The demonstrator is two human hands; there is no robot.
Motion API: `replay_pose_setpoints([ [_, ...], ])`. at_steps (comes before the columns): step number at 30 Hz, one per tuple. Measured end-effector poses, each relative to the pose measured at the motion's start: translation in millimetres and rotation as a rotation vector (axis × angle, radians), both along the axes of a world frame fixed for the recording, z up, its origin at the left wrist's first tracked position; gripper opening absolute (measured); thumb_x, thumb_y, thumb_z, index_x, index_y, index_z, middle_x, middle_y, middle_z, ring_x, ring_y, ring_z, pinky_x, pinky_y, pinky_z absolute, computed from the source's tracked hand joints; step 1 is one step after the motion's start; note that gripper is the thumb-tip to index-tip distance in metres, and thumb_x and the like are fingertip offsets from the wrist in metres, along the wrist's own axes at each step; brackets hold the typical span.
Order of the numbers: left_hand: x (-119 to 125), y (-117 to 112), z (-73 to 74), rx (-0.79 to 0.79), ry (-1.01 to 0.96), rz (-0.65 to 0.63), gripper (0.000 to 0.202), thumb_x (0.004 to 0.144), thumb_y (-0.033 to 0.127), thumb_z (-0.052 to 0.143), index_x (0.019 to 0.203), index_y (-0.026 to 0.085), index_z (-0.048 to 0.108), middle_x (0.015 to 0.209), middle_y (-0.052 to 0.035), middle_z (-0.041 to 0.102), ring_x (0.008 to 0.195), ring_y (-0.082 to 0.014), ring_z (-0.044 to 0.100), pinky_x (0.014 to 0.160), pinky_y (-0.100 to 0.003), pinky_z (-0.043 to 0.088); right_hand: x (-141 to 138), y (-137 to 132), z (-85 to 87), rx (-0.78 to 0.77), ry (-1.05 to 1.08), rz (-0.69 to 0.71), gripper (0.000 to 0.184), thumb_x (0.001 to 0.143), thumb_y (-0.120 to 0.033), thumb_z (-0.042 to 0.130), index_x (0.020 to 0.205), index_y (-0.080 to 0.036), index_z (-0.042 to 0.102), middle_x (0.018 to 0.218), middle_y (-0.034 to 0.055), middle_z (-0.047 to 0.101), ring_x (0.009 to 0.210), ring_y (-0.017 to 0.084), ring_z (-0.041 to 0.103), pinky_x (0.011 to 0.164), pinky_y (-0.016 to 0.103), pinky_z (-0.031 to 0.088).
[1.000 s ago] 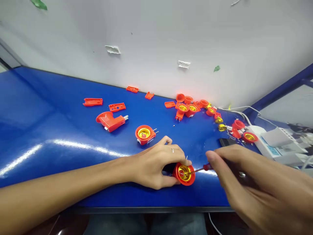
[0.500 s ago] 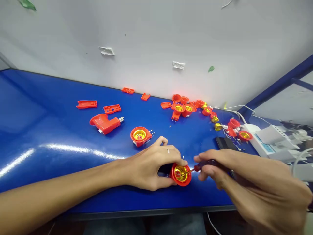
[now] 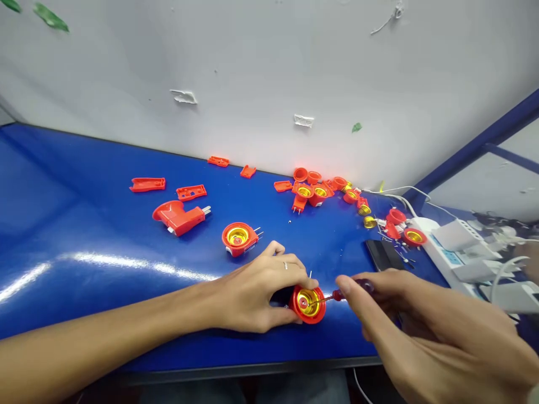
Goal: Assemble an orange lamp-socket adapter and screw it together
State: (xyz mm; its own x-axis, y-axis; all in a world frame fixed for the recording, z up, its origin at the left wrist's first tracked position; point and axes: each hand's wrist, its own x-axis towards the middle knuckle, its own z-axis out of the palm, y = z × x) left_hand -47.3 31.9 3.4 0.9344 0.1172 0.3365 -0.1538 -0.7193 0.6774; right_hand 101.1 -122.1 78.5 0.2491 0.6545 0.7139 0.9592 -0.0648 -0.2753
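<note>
My left hand (image 3: 269,289) grips a red plug-in bulb socket (image 3: 319,315) between thumb and fingers near the table's front edge. The socket's gold threaded inside faces up toward me, and a metal prong shows behind my fingers. In my right hand (image 3: 404,314) is a screwdriver (image 3: 338,294) with a dark red handle, held by thumb and fingers. Its thin shaft slants into the gold cup; the exact contact of the tip is too small to tell. Just beyond my left hand lies another bulb socket (image 3: 239,238) with its prongs pointing right.
A third socket (image 3: 181,217) and flat red covers (image 3: 148,184) lie on the left of the blue table (image 3: 105,314). Red and gold parts (image 3: 320,191) cluster by the wall. On the right are a black object (image 3: 384,255), a white power strip (image 3: 438,249) and cables.
My right thumb and fingers have shifted on the screwdriver handle, whose end now shows more. The left hand still grips the socket. The whole view has tilted slightly.
</note>
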Motion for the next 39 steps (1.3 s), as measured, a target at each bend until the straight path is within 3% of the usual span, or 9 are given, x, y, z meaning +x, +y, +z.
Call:
replay_pose_setpoints([
  [5,0,-4,-3.9,0.016,-0.027,0.034,0.029,0.089,0.023,0.08,0.111,0.021,0.063,0.107,-0.0018,0.074,0.099,-0.0202,0.067,0.095,-0.038,0.035,-6,-2,-0.5,0.013,0.004,-0.017,0.03,0.093,-0.037,0.071,0.066,-0.024,0.071,0.048,-0.0084,0.06,0.034,0.006,0.048,0.046,0.022,0.045],
  [14,0,-16,-8.0,0.061,-0.061,0.12,0.032,0.09,0.025,0.08,0.116,0.02,0.064,0.107,-0.005,0.072,0.101,-0.0213,0.065,0.092,-0.037,0.038,-20,1,-6.5,0.116,0.006,-0.213,0.038,0.093,-0.039,0.069,0.06,-0.022,0.067,0.048,-0.0062,0.061,0.037,0.007,0.051,0.046,0.023,0.042],
  [19,0,-16,-8.4,0.081,-0.076,0.143,0.035,0.086,0.019,0.081,0.117,0.019,0.065,0.105,-0.0037,0.072,0.098,-0.0212,0.065,0.093,-0.037,0.042,-17,-2,-15.5,0.199,0.189,-0.176,0.021,0.086,-0.038,0.08,0.074,-0.021,0.076,0.055,-0.0052,0.066,0.042,0.01,0.058,0.047,0.023,0.046],
  [22,0,-16,-6.5,0.057,-0.054,0.155,0.034,0.087,0.014,0.078,0.118,0.02,0.065,0.11,-0.004,0.072,0.104,-0.0221,0.065,0.095,-0.037,0.047,-1,-11,-11.9,0.333,0.372,-0.145,0.009,0.084,-0.029,0.082,0.083,-0.021,0.077,0.055,-0.0062,0.063,0.045,0.01,0.058,0.047,0.024,0.047],
  [25,0,-15,-5.6,0.049,-0.033,0.172,0.037,0.085,0.011,0.077,0.12,0.02,0.066,0.112,-0.0043,0.072,0.106,-0.0227,0.066,0.094,-0.037,0.051,30,-29,-9.4,0.421,0.403,-0.151,0.014,0.083,-0.029,0.084,0.09,-0.019,0.078,0.063,-0.0019,0.066,0.054,0.015,0.063,0.052,0.028,0.052],
  [29,1,-14,-5.6,0.049,-0.051,0.179,0.04,0.085,0.013,0.077,0.122,0.022,0.066,0.113,-0.004,0.073,0.108,-0.0231,0.067,0.096,-0.037,0.053,75,-55,-26.1,0.199,0.422,-0.256,0.023,0.086,-0.041,0.08,0.09,-0.019,0.077,0.059,-0.0008,0.066,0.05,0.015,0.062,0.047,0.025,0.052],
  [31,1,-13,-5.8,0.062,-0.06,0.184,0.04,0.086,0.014,0.076,0.123,0.024,0.067,0.113,-0.0034,0.074,0.107,-0.0228,0.068,0.095,-0.035,0.054,88,-64,-38.3,0.178,0.399,-0.265,0.023,0.086,-0.04,0.08,0.091,-0.018,0.076,0.059,-0.0011,0.067,0.048,0.014,0.062,0.046,0.023,0.052],
  [34,1,-12,-7.1,0.084,-0.056,0.209,0.037,0.089,0.019,0.073,0.125,0.026,0.067,0.113,-0.0032,0.073,0.107,-0.0228,0.068,0.091,-0.033,0.057,96,-71,-50.4,0.136,0.376,-0.225,0.021,0.087,-0.038,0.078,0.089,-0.017,0.076,0.058,-0.0014,0.066,0.046,0.014,0.061,0.047,0.023,0.053],
  [39,2,-10,-9.3,0.104,-0.068,0.219,0.034,0.092,0.022,0.07,0.126,0.028,0.067,0.116,-0.0029,0.073,0.107,-0.0216,0.068,0.09,-0.031,0.058,97,-72,-55.2,0.12,0.383,-0.196,0.02,0.087,-0.038,0.078,0.088,-0.018,0.076,0.058,-0.0025,0.065,0.046,0.013,0.06,0.047,0.024,0.052],
])
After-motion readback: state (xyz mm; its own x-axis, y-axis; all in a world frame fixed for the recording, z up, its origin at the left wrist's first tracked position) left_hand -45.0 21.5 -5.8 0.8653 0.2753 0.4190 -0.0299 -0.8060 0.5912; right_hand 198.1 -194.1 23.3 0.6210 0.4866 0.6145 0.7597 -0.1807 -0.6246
